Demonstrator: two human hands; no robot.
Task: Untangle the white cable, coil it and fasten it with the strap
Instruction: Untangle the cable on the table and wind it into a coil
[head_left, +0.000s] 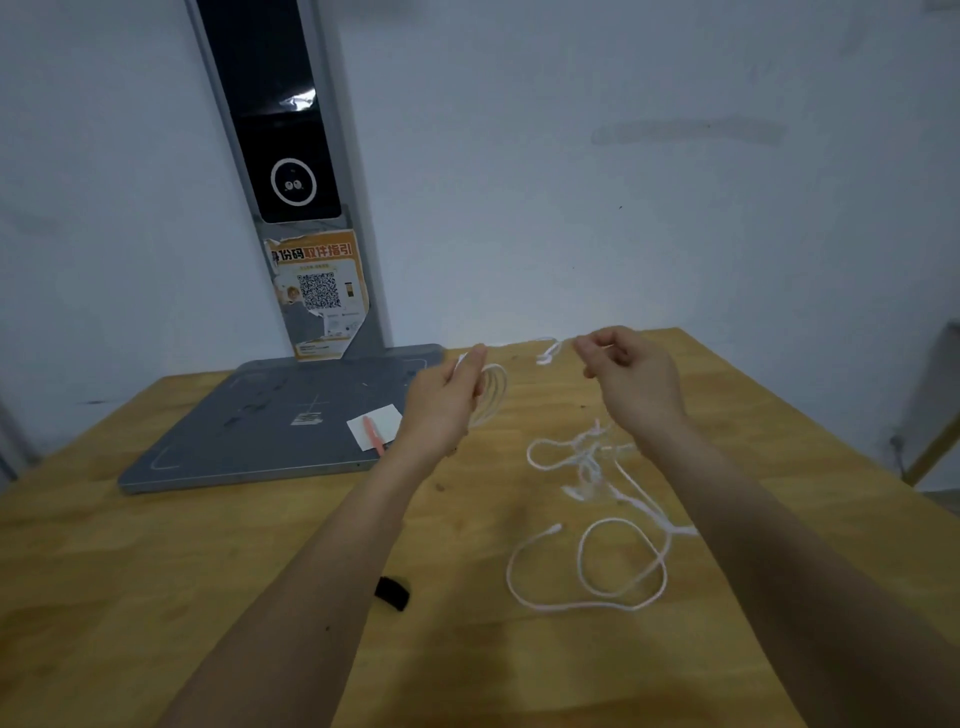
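At frame centre, the left hand (441, 400) pinches a few small coils of the thin white cable (587, 566). The right hand (631, 376) seems to pinch the strand too; its loose loops sprawl lower right on the bare wooden worktop (156, 571), well clear of the edges. A short black strap (392, 593) lies beside the left forearm.
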